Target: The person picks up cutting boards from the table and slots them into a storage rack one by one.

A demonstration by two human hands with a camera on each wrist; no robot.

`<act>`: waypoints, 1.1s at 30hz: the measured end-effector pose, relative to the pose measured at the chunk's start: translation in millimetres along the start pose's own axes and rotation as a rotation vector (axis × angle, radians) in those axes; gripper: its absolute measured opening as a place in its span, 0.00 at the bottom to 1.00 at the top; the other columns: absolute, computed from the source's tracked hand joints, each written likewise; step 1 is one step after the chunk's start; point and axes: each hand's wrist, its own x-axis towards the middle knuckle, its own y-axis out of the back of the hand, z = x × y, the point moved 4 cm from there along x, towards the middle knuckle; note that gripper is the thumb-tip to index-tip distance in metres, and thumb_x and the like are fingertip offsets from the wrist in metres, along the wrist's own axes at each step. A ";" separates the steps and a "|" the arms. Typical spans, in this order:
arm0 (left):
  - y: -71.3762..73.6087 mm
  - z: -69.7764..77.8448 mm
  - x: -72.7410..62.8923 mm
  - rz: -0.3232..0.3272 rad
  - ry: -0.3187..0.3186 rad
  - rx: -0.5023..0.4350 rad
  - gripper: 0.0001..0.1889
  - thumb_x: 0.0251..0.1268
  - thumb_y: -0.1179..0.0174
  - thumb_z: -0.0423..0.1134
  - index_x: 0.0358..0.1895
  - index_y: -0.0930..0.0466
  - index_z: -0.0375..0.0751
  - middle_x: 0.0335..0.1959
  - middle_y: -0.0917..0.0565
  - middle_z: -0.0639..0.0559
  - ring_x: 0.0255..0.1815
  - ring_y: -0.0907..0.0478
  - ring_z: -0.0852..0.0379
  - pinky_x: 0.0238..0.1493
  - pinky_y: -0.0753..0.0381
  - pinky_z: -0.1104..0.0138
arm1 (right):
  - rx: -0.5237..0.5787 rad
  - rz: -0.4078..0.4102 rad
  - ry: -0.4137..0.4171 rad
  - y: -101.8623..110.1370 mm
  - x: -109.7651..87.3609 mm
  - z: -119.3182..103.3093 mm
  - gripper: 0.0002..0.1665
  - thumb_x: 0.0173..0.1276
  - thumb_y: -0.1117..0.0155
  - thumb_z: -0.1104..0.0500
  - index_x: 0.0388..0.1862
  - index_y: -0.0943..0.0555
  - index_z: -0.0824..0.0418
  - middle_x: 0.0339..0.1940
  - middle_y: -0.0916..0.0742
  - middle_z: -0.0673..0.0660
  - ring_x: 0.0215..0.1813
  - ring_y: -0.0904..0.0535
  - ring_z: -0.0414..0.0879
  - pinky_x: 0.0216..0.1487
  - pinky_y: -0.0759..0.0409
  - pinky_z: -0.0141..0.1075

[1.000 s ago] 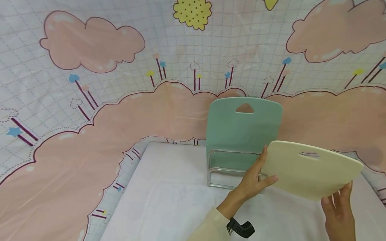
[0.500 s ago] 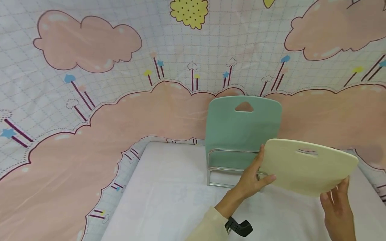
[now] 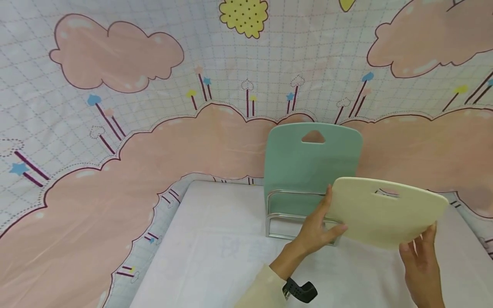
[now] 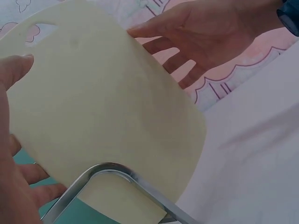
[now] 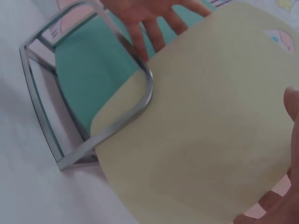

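A cream cutting board (image 3: 385,216) with a handle slot is tilted beside a metal rack (image 3: 267,226). My left hand (image 3: 313,231) grips its left edge, thumb on the front and fingers behind. The right hand (image 3: 421,265) pinches the opposite edge. In the right wrist view, a lower corner of the cream board (image 5: 201,116) lies behind the rack's rounded front bar (image 5: 149,88). A green cutting board (image 3: 308,164) with a triangular handle hole stands upright in the rack, its lower right part hidden by the cream board and left hand.
A white tabletop (image 3: 204,256) lies under the rack. Behind rises a printed cloth backdrop (image 3: 215,145) with pink clouds. A black band (image 3: 300,291) is on the left wrist, next to a cream sleeve (image 3: 262,291).
Both hands and the cream cutting board have shifted left, closer to the rack. The green cutting board and rack stay in place.
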 end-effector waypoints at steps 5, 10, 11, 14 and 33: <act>2.8 4.2 -3.7 -0.006 0.016 0.038 0.48 0.65 0.44 0.48 0.77 0.71 0.49 0.77 0.57 0.53 0.75 0.54 0.58 0.69 0.43 0.60 | 0.051 0.047 0.007 -4.9 3.0 -0.6 0.46 0.73 0.54 0.73 0.78 0.56 0.39 0.78 0.48 0.49 0.77 0.59 0.47 0.70 0.54 0.32; 5.8 5.8 -7.3 0.019 0.021 0.068 0.48 0.65 0.46 0.51 0.77 0.72 0.47 0.77 0.58 0.53 0.75 0.53 0.56 0.68 0.40 0.57 | 0.086 0.070 -0.010 -9.7 7.0 1.1 0.44 0.74 0.53 0.71 0.77 0.54 0.37 0.78 0.48 0.47 0.77 0.59 0.47 0.70 0.54 0.32; 6.5 6.0 -7.9 0.024 0.023 0.076 0.48 0.65 0.47 0.51 0.77 0.72 0.47 0.77 0.57 0.53 0.75 0.53 0.56 0.67 0.40 0.57 | 0.088 0.061 -0.006 -10.7 7.8 1.0 0.45 0.74 0.54 0.71 0.77 0.55 0.37 0.78 0.49 0.46 0.77 0.59 0.47 0.70 0.54 0.33; 7.9 5.9 -9.5 0.030 0.025 0.099 0.48 0.66 0.47 0.52 0.77 0.71 0.46 0.77 0.57 0.50 0.75 0.53 0.55 0.67 0.40 0.57 | 0.090 0.052 0.011 -13.1 10.0 1.5 0.45 0.74 0.53 0.71 0.77 0.55 0.37 0.78 0.50 0.47 0.77 0.60 0.48 0.71 0.54 0.33; 26.6 5.7 -22.4 0.067 0.043 0.237 0.49 0.68 0.48 0.55 0.76 0.76 0.45 0.77 0.61 0.43 0.75 0.54 0.52 0.64 0.36 0.49 | 0.093 -0.040 0.057 -39.5 16.8 9.2 0.44 0.74 0.52 0.67 0.77 0.58 0.35 0.79 0.52 0.48 0.77 0.59 0.53 0.71 0.60 0.50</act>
